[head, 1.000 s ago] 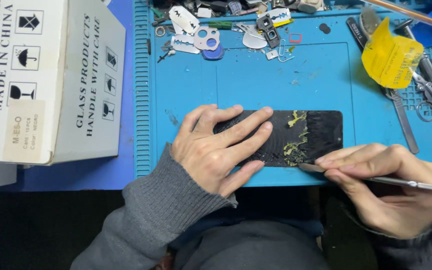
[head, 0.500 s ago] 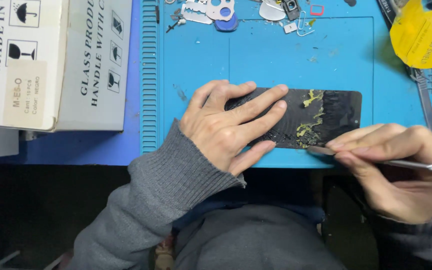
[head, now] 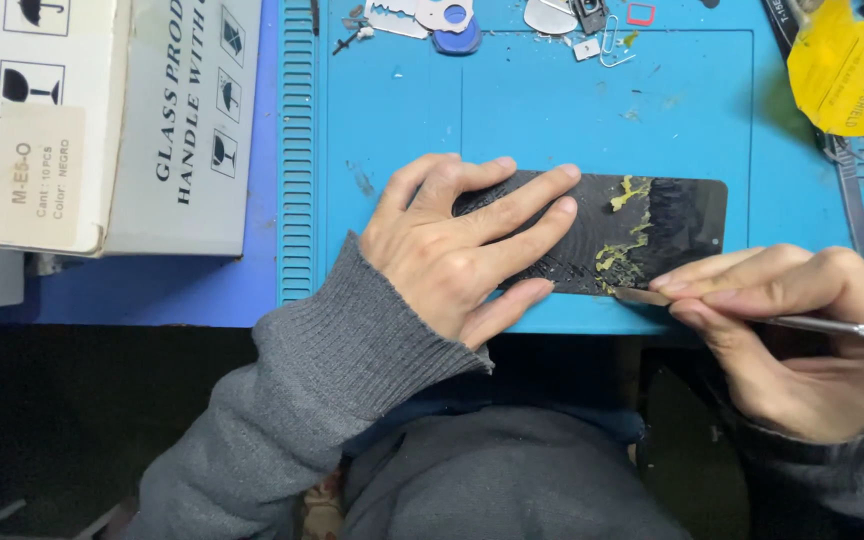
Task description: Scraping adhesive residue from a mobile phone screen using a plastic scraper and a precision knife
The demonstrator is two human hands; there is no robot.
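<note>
Left hand (head: 452, 250) is spread flat, fingers splayed over the left half of the black panel (head: 592, 235), gripping nothing, just pressing down. My read is it's there so the panel doesn't skate around on the blue mat (head: 572, 110) while the other end gets worked on.

Right hand (head: 802, 330), at about 4 o'clock from the panel, is pinched shut around a thin metal tool (head: 832, 325), with the flat tip sitting right at the panel's lower edge next to the yellowish residue (head: 622, 235). The low angle looks meant for getting under that gunk rather than stabbing the surface.

The panel lies lengthwise near the front edge of the mat, close to the body. Small parts and picks (head: 432, 15) are parked up at 12 o'clock, a yellow sheet (head: 847, 70) at 2, and cardboard boxes (head: 102, 110) off at 9 o'clock on the counter, well clear of the elbows.
</note>
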